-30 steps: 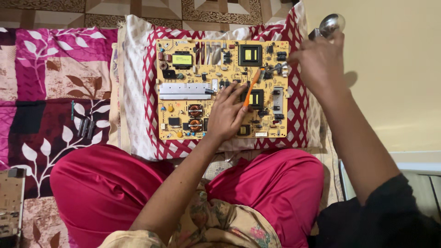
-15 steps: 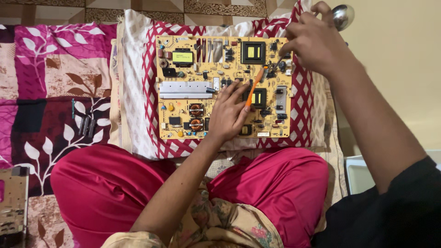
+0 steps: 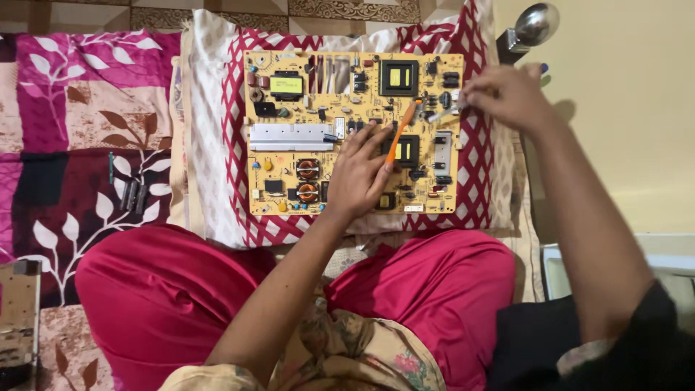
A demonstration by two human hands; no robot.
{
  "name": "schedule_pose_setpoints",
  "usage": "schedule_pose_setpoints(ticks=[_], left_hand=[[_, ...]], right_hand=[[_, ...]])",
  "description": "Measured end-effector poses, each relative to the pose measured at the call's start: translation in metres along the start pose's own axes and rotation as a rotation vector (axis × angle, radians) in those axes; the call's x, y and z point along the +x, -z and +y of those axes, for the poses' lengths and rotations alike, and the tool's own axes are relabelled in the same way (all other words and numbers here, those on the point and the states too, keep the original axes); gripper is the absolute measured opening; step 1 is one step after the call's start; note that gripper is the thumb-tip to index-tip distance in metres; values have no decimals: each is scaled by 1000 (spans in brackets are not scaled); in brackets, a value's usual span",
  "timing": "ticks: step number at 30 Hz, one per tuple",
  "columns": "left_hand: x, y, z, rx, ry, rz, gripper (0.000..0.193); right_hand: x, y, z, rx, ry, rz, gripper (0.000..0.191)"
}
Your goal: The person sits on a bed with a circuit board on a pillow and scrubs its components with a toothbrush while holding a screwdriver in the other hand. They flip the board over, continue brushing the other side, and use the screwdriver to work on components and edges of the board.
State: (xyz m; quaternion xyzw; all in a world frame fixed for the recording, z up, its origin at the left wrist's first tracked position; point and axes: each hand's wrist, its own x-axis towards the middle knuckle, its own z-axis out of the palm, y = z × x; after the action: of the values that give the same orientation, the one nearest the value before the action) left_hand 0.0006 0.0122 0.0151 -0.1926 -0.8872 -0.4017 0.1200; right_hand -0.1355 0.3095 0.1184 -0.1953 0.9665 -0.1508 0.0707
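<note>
A yellow circuit board (image 3: 289,156) crowded with components lies on a red-and-white patterned cloth (image 3: 213,145) in front of my crossed legs in red trousers. My left hand (image 3: 358,177) rests flat on the middle of the board, with a thin orange tool (image 3: 402,130) between its fingers pointing up and right. My right hand (image 3: 507,94) is at the board's upper right edge, its fingers pinched on a thin grey tool (image 3: 441,114) whose tip touches the board. That hand is blurred.
A pink floral sheet (image 3: 65,108) covers the surface to the left, with a few small dark parts (image 3: 130,194) on it. Another board (image 3: 18,318) sits at the lower left edge. A shiny round metal object (image 3: 536,25) stands beyond the cloth, beside a yellow wall (image 3: 622,108).
My right hand has come down from near the shiny metal object to the board's right edge. My left hand with the orange tool has stayed on the board.
</note>
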Motion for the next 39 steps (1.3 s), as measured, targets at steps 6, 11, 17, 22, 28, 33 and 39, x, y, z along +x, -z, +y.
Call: schedule_pose_setpoints(ticks=[6, 11, 17, 22, 28, 33, 39], left_hand=[[0, -1, 1, -15, -23, 31, 44], [1, 0, 3, -15, -13, 31, 43], [0, 2, 4, -19, -34, 63, 43], [0, 0, 4, -4, -23, 47, 42], [-1, -1, 3, -19, -34, 56, 42], [0, -5, 0, 28, -3, 28, 46], [0, -8, -1, 25, -10, 51, 47]], right_hand=[[-31, -21, -45, 218, -435, 225, 51], [-17, -53, -104, 41, -305, 439, 39], [-7, -63, -98, 35, -244, 545, 14], [-26, -55, -71, 249, -491, 421, 16], [-35, -62, -72, 51, -89, 635, 24], [-30, -74, -64, -158, -115, 570, 19], [-30, -96, -50, -433, 101, 613, 8]])
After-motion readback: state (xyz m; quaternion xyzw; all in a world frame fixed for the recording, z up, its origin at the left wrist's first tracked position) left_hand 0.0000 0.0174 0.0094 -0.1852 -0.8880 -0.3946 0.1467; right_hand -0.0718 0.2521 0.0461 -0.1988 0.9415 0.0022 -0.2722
